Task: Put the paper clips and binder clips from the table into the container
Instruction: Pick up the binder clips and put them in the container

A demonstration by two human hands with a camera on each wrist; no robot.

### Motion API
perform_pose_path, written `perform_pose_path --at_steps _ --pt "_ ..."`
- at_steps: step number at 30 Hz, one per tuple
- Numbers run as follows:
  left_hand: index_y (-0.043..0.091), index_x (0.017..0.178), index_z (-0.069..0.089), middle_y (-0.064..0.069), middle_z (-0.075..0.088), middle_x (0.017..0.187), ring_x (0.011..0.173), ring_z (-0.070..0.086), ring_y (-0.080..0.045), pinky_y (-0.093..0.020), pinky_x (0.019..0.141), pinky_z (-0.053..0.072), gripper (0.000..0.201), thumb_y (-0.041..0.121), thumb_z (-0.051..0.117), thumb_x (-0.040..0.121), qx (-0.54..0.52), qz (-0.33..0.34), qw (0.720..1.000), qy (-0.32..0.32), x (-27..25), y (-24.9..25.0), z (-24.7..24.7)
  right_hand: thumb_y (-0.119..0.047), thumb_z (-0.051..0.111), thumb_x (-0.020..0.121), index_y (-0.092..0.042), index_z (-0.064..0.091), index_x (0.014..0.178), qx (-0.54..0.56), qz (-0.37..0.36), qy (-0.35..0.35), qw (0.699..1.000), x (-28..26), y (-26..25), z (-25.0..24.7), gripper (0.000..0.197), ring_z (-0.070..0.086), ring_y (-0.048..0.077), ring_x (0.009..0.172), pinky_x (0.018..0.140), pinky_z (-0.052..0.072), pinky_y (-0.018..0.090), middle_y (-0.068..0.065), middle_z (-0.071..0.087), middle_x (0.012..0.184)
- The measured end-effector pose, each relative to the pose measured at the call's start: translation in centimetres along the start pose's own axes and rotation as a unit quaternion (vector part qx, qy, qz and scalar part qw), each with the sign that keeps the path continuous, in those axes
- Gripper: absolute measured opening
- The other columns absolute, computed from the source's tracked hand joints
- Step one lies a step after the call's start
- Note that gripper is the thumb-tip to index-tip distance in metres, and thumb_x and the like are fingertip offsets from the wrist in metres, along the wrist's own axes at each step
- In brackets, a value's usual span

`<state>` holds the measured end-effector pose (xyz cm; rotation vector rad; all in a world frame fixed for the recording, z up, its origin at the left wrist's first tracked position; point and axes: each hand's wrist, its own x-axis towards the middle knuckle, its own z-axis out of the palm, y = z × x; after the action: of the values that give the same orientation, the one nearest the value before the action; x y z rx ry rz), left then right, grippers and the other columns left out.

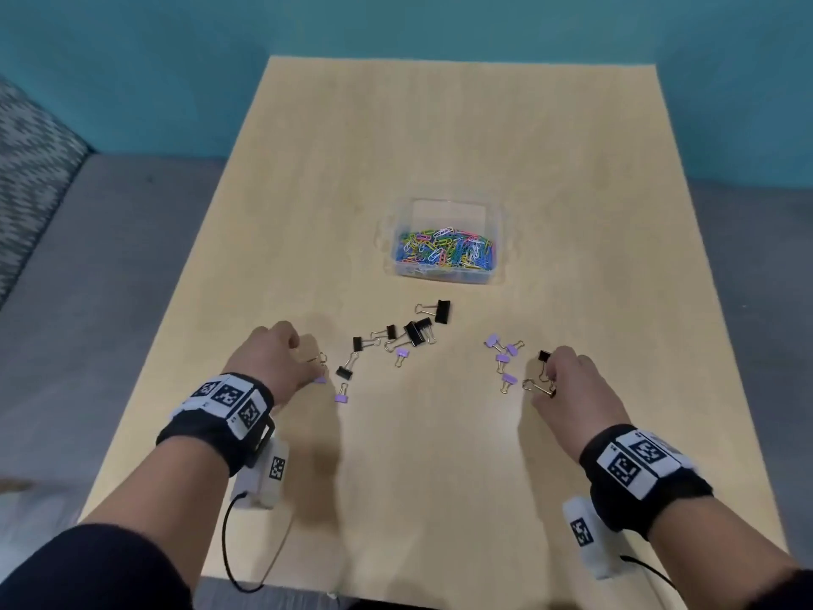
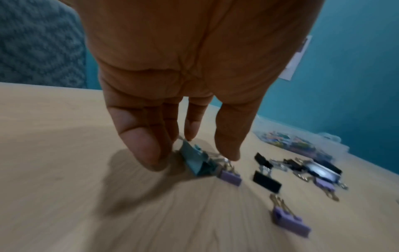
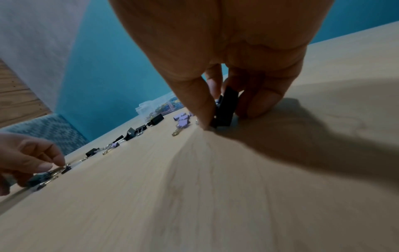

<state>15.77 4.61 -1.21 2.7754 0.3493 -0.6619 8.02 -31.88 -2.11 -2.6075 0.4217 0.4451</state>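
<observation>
A clear plastic container (image 1: 398,261) with several coloured paper clips stands mid-table. In front of it lie several black binder clips (image 1: 413,332) and purple binder clips (image 1: 502,358). My left hand (image 1: 319,368) is at the left end of the scatter. In the left wrist view its fingertips (image 2: 155,158) close round a teal binder clip (image 2: 197,164) lying on the table, beside a purple clip (image 2: 230,177). My right hand (image 1: 547,377) is at the right end, its thumb and fingers pinching a black binder clip (image 3: 225,107) on the table top.
The wooden table (image 1: 396,147) has open surface behind the container and in front of the clips. A grey seat with a patterned cushion (image 1: 26,169) runs along the left, under a teal wall (image 1: 396,19). Cables hang from both wrist cameras at the near edge.
</observation>
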Motion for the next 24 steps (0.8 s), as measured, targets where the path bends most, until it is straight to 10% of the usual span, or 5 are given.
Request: perform_pose_path --at_steps 6,12,15,18,24 --pt "0.021 0.088 0.049 0.001 0.049 0.089 0.073 0.054 -0.017 -0.029 0.059 0.038 0.035 0.032 0.076 0.070 0.009 0.051 0.998 -0.021 -0.5 0.7 0.7 -0.008 0.065 0.082 -0.019 0.060 0.086 0.257 0.085 -0.001 0.963 -0.8 1.2 0.0 0.013 0.059 0.019 0.071 0.060 0.047 0.029 0.005 0.059 0.092" --pt "0.016 0.075 0.056 -0.002 0.060 0.075 0.069 0.056 -0.018 -0.030 0.056 0.039 0.022 0.025 0.076 0.073 -0.100 0.029 0.994 -0.021 -1.1 -0.3 1.5 0.006 0.051 0.088 -0.006 0.057 0.094 0.696 0.279 -0.066 0.659 -1.0 3.2 -2.3 0.015 0.058 0.022 0.057 0.045 0.046 0.025 0.013 0.061 0.073" --pt "0.008 0.073 0.059 -0.006 0.065 0.070 0.065 0.059 -0.022 -0.029 0.055 0.040 0.017 0.018 0.073 0.076 -0.190 0.017 0.981 -0.021 -1.7 -0.6 1.7 0.001 0.048 0.091 -0.004 0.055 0.087 0.706 0.329 -0.038 0.626 -0.9 3.5 -3.0 0.010 0.055 0.021 0.064 0.066 0.054 0.031 0.009 0.059 0.060" --pt "0.009 0.073 0.059 -0.011 0.070 0.076 0.066 0.066 -0.026 -0.036 0.068 0.052 0.017 0.018 0.072 0.077 -0.340 -0.024 0.940 -0.024 -1.8 -1.8 1.8 0.006 0.046 0.090 -0.005 0.050 0.084 0.656 0.302 -0.020 0.691 -0.8 2.8 -2.9 0.013 0.055 0.021 0.060 0.064 0.057 0.035 0.012 0.054 0.067" --pt "0.003 0.104 0.050 -0.022 0.064 0.089 0.079 0.063 -0.032 -0.040 0.076 0.055 0.017 -0.005 0.047 0.090 -0.574 -0.097 0.813 -0.011 -2.6 -2.0 1.6 -0.026 0.054 0.089 -0.023 0.052 0.095 0.104 0.091 -0.005 0.990 0.4 1.5 -1.4 0.007 0.057 0.017 0.071 0.058 0.043 0.031 -0.003 0.058 0.089"
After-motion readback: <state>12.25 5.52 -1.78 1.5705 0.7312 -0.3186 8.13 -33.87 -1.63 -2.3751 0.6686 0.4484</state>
